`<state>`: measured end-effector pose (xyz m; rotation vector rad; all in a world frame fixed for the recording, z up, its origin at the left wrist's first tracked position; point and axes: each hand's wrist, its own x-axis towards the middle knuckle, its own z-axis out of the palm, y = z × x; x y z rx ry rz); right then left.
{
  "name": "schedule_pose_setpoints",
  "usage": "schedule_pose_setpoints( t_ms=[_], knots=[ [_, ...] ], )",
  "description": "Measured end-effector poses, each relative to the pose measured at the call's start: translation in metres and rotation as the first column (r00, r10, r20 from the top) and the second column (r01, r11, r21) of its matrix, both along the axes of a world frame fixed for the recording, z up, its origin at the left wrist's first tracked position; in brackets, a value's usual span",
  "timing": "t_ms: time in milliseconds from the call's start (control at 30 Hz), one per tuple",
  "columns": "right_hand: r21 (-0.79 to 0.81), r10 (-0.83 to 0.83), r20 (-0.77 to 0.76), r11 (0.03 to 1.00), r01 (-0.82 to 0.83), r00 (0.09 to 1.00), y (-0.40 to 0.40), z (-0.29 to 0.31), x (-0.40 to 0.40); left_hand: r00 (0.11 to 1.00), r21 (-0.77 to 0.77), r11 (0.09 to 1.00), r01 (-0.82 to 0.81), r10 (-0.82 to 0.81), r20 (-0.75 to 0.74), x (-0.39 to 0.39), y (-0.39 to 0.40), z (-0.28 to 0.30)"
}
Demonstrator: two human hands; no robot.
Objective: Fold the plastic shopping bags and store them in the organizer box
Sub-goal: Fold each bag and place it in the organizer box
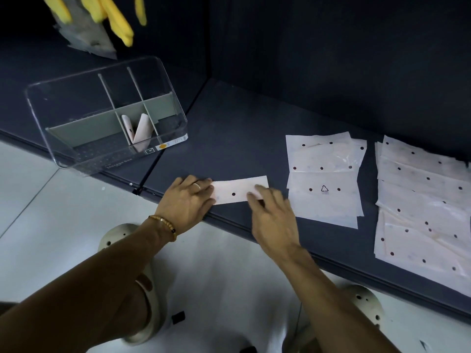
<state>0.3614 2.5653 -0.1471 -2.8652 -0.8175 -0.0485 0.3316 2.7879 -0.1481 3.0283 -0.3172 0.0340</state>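
Note:
A pale dotted plastic bag folded into a narrow strip point(237, 191) lies near the front edge of the dark table point(229, 138). My left hand point(187, 200) presses flat on the strip's left end. My right hand point(272, 212) lies over its right end, fingers fairly straight and blurred. The clear organizer box point(107, 115) with grey dividers stands at the back left, and two folded bags point(139, 131) lean in its middle front compartment. A flat bag stack point(323, 179) lies right of the strip, and a bigger pile point(420, 205) is at the far right.
Yellow rubber gloves point(114, 16) hang over grey material at the top left. A dark wall rises behind the table. Below the table edge are a pale floor and my feet in light clogs point(142, 289).

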Motion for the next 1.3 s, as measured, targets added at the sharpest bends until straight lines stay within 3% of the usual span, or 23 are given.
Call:
schedule_pose_setpoints(
  t_ms=[67, 167, 267, 467, 533, 600, 700, 767, 867, 967, 1133, 1200, 1300],
  knots=[
    [0.006, 0.082, 0.003, 0.997, -0.082, 0.997, 0.007, -0.001, -0.013, 0.999, 0.06, 0.998, -0.001, -0.002, 0.052, -0.014, -0.004, 0.003],
    [0.034, 0.065, -0.04, 0.997, -0.064, 0.997, 0.01, -0.004, -0.019, 0.997, 0.057, 0.997, 0.048, -0.052, 0.056, -0.033, -0.006, 0.004],
    [0.062, 0.086, -0.056, 0.995, -0.082, 0.995, 0.004, -0.004, -0.016, 0.992, 0.008, 0.992, 0.125, -0.125, -0.005, -0.043, -0.005, 0.002],
    [0.118, 0.132, -0.04, 0.985, -0.126, 0.99, 0.007, 0.008, -0.011, 0.987, -0.115, 0.982, 0.15, -0.142, 0.073, -0.034, -0.016, 0.018],
    [0.169, 0.164, -0.097, 0.975, -0.146, 0.982, 0.018, 0.009, -0.015, 0.995, -0.178, 0.98, 0.094, -0.088, 0.043, -0.029, -0.024, 0.023],
    [0.258, 0.099, -0.233, 0.966, -0.037, 0.967, 0.025, 0.008, -0.016, 0.997, -0.308, 0.95, -0.044, 0.025, -0.067, -0.025, -0.033, 0.024],
    [0.38, -0.073, -0.387, 0.896, 0.231, 0.919, 0.026, 0.007, -0.01, 0.952, -0.534, 0.792, -0.297, 0.199, -0.233, -0.02, -0.04, 0.026],
    [0.445, -0.117, -0.49, 0.819, 0.363, 0.864, 0.025, 0.009, -0.004, 0.9, -0.6, 0.673, -0.432, 0.277, -0.337, -0.013, -0.043, 0.026],
    [0.425, -0.17, -0.646, 0.729, 0.537, 0.744, 0.027, 0.01, 0.008, 0.824, -0.56, 0.61, -0.56, 0.345, -0.449, 0.0, -0.044, 0.025],
    [0.343, -0.261, -0.658, 0.731, 0.59, 0.706, 0.034, 0.008, 0.017, 0.772, -0.497, 0.601, -0.626, 0.389, -0.502, 0.011, -0.047, 0.021],
    [0.184, -0.353, -0.596, 0.815, 0.55, 0.722, 0.045, 0.01, 0.03, 0.723, -0.426, 0.592, -0.684, 0.473, -0.503, 0.022, -0.05, 0.018],
    [0.149, -0.34, -0.539, 0.862, 0.485, 0.771, 0.048, 0.011, 0.031, 0.713, -0.428, 0.576, -0.697, 0.489, -0.503, 0.023, -0.049, 0.018],
    [0.129, -0.294, -0.428, 0.916, 0.38, 0.855, 0.053, 0.01, 0.029, 0.725, -0.345, 0.644, -0.683, 0.539, -0.429, 0.021, -0.046, 0.015]
  ],
)
